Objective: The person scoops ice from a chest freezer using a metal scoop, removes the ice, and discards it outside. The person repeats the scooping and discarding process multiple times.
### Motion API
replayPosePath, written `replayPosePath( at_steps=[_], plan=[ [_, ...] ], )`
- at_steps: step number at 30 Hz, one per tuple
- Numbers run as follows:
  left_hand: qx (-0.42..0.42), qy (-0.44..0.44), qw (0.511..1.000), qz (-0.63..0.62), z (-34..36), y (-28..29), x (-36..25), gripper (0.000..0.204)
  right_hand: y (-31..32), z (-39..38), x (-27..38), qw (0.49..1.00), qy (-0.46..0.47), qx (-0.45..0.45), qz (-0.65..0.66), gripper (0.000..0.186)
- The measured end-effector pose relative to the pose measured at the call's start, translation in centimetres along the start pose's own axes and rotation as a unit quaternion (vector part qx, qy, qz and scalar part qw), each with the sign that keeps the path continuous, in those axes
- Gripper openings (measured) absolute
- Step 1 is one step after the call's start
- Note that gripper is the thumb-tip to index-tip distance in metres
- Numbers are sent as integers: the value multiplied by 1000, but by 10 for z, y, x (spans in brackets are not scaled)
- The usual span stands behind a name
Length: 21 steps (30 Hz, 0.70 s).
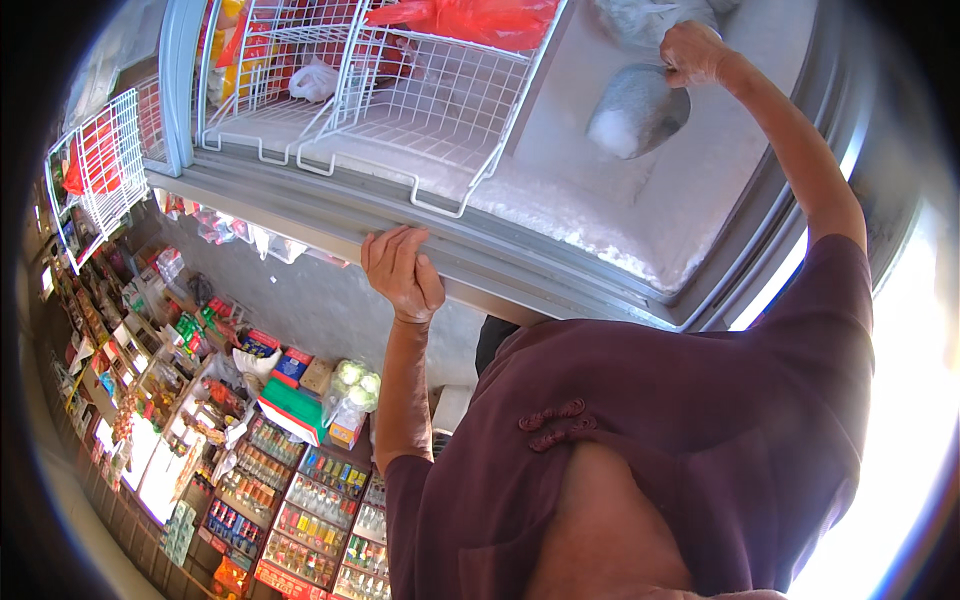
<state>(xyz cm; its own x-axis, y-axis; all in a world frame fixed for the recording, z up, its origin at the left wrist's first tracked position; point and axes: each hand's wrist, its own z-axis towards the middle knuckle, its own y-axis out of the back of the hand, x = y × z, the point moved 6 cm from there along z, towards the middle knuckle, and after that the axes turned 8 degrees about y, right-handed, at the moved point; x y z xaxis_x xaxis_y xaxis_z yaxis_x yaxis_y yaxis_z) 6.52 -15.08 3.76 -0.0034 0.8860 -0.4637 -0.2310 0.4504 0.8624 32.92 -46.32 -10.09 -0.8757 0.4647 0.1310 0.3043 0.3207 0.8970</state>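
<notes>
Grey metal rims the long, frost-lined chest freezer (560, 275) before you. Inside the freezer's right part, your right grip (695, 55) is closed on the upper end of a rounded, shiny grey scoop (668, 108), its handle hidden by your fingers. The scoop tilts down within the freezer, with loose white frost (613, 132) heaped at its lower left. Just beyond your knuckles, in the freezer's far right part, lies a crinkled clear plastic bag (640, 22) with whitish contents.

Your left grip (403, 275) rests over the freezer's near rim, fingers bent and side by side; you cannot tell from here whether it clamps the metal.

White wire baskets (433, 135) hang in the freezer's left and middle parts. One carries a bright red plastic bag (490, 22) high in the freezer's middle, another a small knotted white plastic bag (314, 80) farther left. On the freezer's near left side, outside it, you have a clear bag of pale green round vegetables (356, 385) and dark-framed shelves of bottles (320, 500).
</notes>
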Motion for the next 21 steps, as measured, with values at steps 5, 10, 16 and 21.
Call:
replayPosePath(
  at_steps=[5,10,16,21],
  plan=[
    [-3,10,1000,2,1,0,3,24,-49,16,-7,995,36,61,-64,14],
    [2,15,1000,0,0,-2,6,26,-91,28,-4,989,79,86,-94,13],
    [11,18,1000,6,-3,-4,9,28,-131,25,13,982,107,134,-80,13],
    [16,23,1000,4,-2,-5,10,28,-154,39,27,979,114,144,-86,13]
  ],
)
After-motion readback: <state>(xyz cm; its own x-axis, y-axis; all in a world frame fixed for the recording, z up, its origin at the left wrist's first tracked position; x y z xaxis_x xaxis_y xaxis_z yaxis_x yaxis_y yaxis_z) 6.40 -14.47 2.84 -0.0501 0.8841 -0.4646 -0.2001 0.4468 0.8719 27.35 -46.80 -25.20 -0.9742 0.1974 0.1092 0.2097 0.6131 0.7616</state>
